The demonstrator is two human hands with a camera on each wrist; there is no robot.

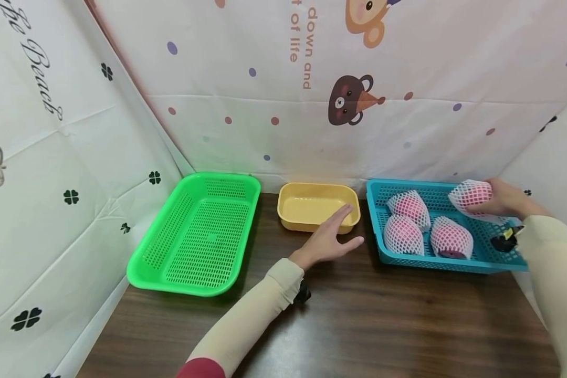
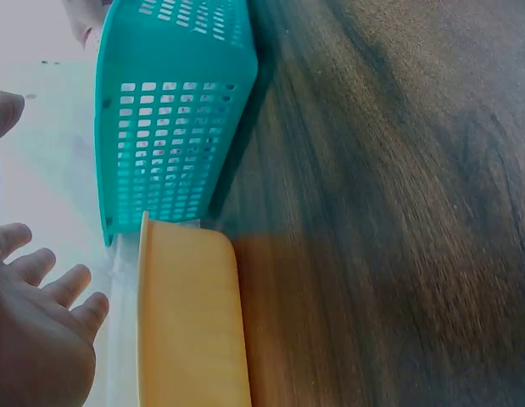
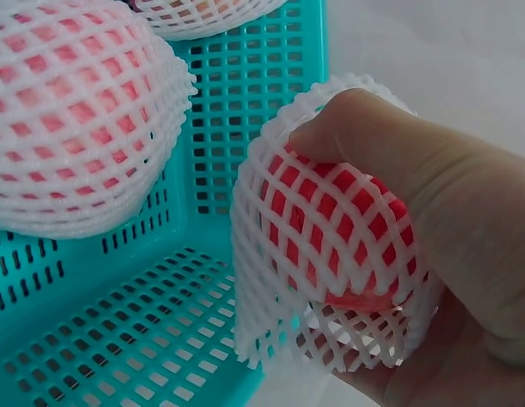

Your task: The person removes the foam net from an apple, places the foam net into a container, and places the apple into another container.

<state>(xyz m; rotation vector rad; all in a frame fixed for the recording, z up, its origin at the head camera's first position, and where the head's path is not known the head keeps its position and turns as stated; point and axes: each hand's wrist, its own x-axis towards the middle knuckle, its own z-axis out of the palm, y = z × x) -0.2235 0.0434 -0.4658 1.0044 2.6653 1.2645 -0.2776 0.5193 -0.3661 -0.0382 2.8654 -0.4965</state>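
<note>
My right hand (image 1: 509, 198) grips a round red fruit (image 1: 476, 194) in a white foam net, held over the right part of the blue basket (image 1: 458, 266). In the right wrist view the thumb lies across the net, and the fruit (image 3: 338, 229) shows red through the mesh. Three more net-wrapped fruits sit in that basket: a back one (image 1: 410, 208), a front-left one (image 1: 403, 236) and a front-middle one (image 1: 451, 239). My left hand (image 1: 327, 241) holds nothing; its spread fingers hover by the front right corner of the yellow tray (image 1: 307, 210).
A green perforated basket (image 1: 208, 247) stands at the left with nothing in it. All three containers rest on a dark wooden table (image 1: 359, 325). Printed white cloth (image 1: 293, 142) hangs behind and at both sides.
</note>
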